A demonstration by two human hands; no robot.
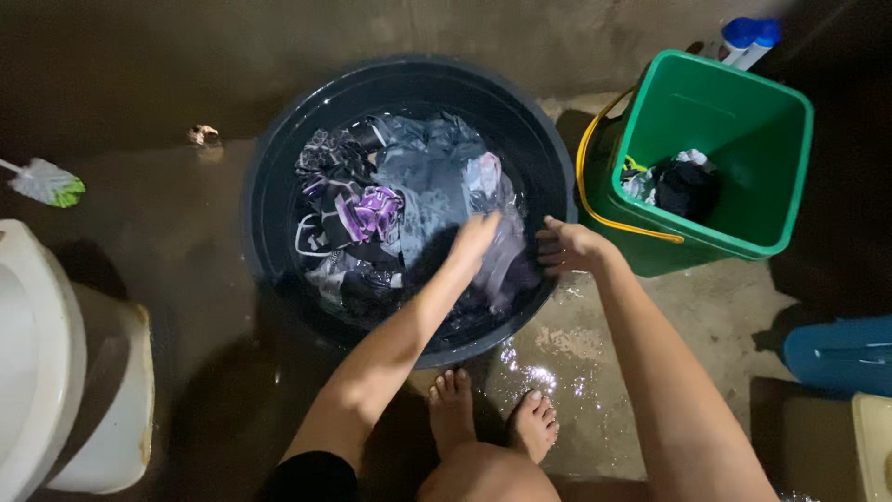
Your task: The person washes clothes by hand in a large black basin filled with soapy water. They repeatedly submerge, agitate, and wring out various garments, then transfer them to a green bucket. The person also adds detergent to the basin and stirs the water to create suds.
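Note:
A round dark basin [279, 158] stands on a wet floor, full of water and soaked clothes [400, 204] in grey, black and purple. My left hand [474, 240] reaches into the basin and presses down on the grey cloth near its right side. Over the basin's right rim my right hand [567, 247] rests with its fingers curled; whether they hold cloth or the rim I cannot tell. My bare feet [492, 418] stand just in front of the basin.
A green square bucket [743, 112] with a yellow handle holds a few clothes at the right. A white toilet [46, 363] is at the left, a toilet brush [46, 181] beside it. A blue container [836, 353] lies at the right edge.

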